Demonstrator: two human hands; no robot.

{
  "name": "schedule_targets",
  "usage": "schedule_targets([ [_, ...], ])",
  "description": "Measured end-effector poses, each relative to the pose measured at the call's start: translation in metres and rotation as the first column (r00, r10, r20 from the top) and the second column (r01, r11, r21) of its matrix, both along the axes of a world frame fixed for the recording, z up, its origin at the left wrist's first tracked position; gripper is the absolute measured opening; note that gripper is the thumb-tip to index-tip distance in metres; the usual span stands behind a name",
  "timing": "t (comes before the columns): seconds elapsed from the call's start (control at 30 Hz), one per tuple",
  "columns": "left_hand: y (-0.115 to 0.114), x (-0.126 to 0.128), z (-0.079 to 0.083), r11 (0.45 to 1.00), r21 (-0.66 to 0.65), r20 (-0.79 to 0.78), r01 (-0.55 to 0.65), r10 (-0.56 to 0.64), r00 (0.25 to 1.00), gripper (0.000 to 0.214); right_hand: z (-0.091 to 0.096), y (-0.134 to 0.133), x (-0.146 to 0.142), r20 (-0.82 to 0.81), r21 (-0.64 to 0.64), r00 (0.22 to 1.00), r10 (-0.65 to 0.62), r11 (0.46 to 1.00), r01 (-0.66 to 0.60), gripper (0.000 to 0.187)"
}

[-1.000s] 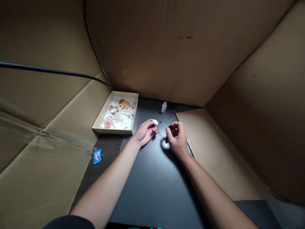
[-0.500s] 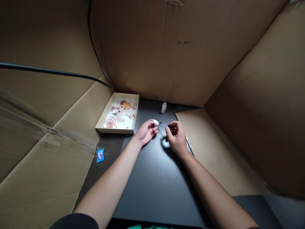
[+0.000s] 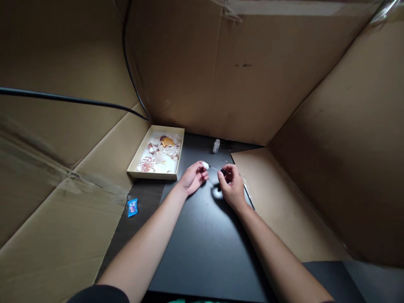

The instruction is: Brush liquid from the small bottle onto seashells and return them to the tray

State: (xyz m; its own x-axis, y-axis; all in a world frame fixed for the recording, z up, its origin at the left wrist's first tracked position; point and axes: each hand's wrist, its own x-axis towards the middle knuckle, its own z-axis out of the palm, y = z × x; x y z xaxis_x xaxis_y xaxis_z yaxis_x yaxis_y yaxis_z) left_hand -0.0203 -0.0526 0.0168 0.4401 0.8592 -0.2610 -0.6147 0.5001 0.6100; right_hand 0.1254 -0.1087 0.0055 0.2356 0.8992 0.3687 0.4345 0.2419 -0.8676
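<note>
Between the thumb and fingertips of my left hand (image 3: 194,179) is a small white, rounded piece (image 3: 205,165) that looks like a shell. My right hand (image 3: 232,184) is closed on the black cap (image 3: 224,172) of an applicator brush, whose thin stem (image 3: 214,168) points left. The stem's tip is at the white piece, and I cannot tell whether it touches. Beyond both hands a small cloudy bottle (image 3: 216,146) stands upright without a cap. To the left, a shallow box (image 3: 153,175) holds several seashells (image 3: 160,157), one of them orange.
The dark table (image 3: 202,244) is enclosed by tall cardboard walls (image 3: 202,84). A blue wrapped packet (image 3: 133,207) lies at the left edge. A flat cardboard sheet (image 3: 284,210) covers the right side. Black cables (image 3: 63,97) run along the left wall.
My right hand has moved slightly left, bringing the brush tip from a small gap away up to the white piece. The view has tilted up a little.
</note>
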Motion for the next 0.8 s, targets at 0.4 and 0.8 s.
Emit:
schedule_targets([
  [0.4,-0.0011,0.0021,0.0020,1.000,0.005,-0.012,-0.027,0.027,1.000,0.020,-0.0001,-0.0016,-0.0011,-0.040,-0.017,0.999,0.035,0.999,-0.036,0.017],
  [0.8,-0.0028,0.0002,0.0022,0.999,0.005,-0.040,-0.042,0.042,0.998,0.017,-0.0031,-0.0015,0.0026,-0.208,-0.099,0.978,0.009,0.995,-0.030,0.022],
])
